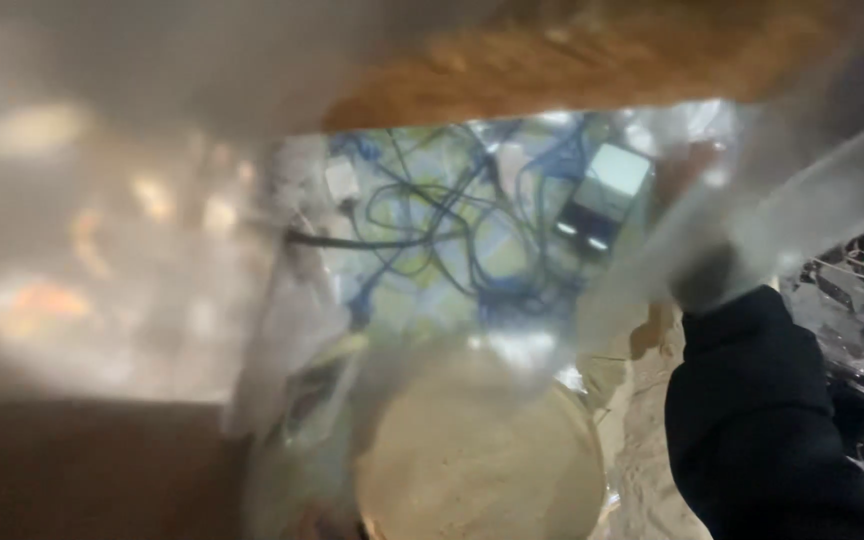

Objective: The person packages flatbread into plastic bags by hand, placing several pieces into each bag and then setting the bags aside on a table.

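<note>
- Plastic bag (752,190), clear and blurred, is hanging across the upper right, close to the camera.
- Right hand (697,190) in a dark sleeve (752,430) is reaching up behind the bag; whether its fingers are grasping it cannot be told.
- Left hand is not showing.
- Tangled blue cables (452,220) and a small lit device (607,195) are lying beyond.
- Round tan disc (482,460) is sitting below; progress is unreadable.

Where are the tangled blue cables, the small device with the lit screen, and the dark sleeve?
blue cables (452,235), head view, middle of the tangle.
small device (607,195), head view, its screen.
dark sleeve (752,420), head view, forearm cloth.
</note>
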